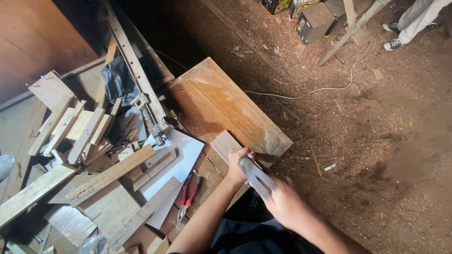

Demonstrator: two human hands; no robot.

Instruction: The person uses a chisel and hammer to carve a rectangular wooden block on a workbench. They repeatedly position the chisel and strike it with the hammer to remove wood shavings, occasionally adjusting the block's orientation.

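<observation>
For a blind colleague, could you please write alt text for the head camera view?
Seen from above, a person's left hand presses a small wooden piece onto a worn workbench, while the right hand holds a grey metal tool against it. Red-handled pliers and piled wood offcuts lie to the left; sawdust covers the floor.

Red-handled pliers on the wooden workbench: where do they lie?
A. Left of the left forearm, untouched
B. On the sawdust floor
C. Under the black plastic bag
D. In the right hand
A: the red-handled pliers lie on the wooden workbench beside the left forearm, with neither hand on them.
</observation>
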